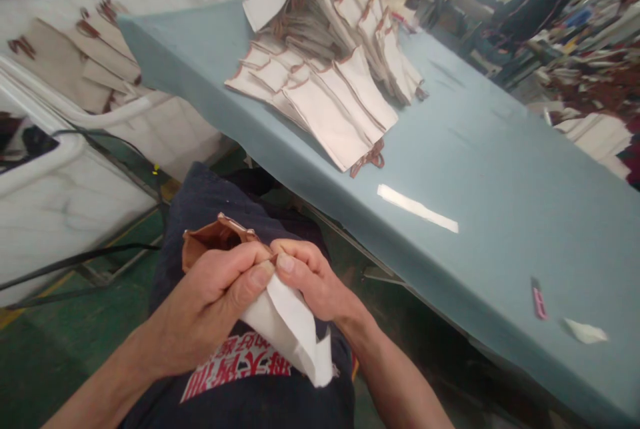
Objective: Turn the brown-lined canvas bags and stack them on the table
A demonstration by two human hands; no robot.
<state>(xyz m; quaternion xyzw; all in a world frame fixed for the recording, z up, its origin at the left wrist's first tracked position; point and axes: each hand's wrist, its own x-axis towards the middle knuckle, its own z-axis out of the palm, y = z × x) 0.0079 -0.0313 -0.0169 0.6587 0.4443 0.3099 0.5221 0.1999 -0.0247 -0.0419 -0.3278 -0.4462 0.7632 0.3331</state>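
Observation:
Over my lap, my left hand (215, 296) and my right hand (313, 282) both pinch the top edge of a small cloth pouch (290, 329). The pouch is white outside with a brown lining (213, 239) showing at its open mouth. Thumbs and forefingers meet at the pouch's rim. The white body of the pouch hangs down between my wrists. A heap of similar white pouches with brown trim (330, 62) lies on the grey-blue table (500, 169), beyond my hands' reach to the upper right.
On the table lie a white strip (417, 208), a small pink cutter (539, 299) and a white scrap (586, 331). White bins (75, 196) with more pouches stand at the left. A person sits at the far right among cluttered goods.

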